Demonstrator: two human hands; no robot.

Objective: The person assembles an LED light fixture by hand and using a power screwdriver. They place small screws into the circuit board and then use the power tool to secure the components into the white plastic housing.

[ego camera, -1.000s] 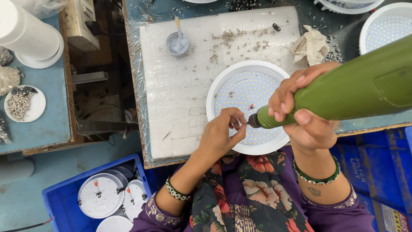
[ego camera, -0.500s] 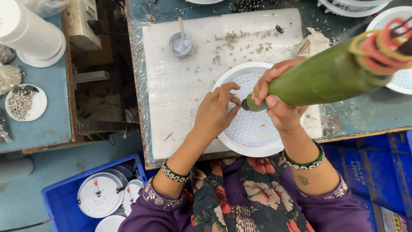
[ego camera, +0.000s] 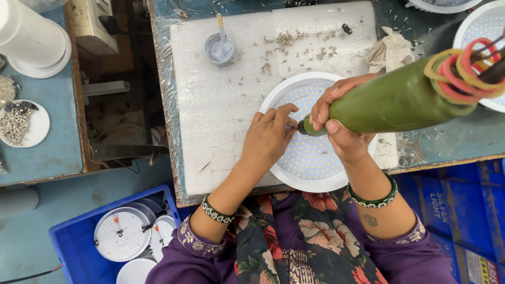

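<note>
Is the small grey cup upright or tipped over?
Upright: the cup shows its round open mouth, with a stick resting in it.

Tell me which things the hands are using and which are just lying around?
In use:
green power screwdriver, held by right hand
round white light panel, under left hand
loose screws

Lying around:
small grey cup
crumpled rag
blue crate
plate of screws

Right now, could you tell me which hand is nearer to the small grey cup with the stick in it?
Left. The left hand rests on the round white lamp, below and just right of the cup. The right hand, gripping the green driver, is farther right.
</note>
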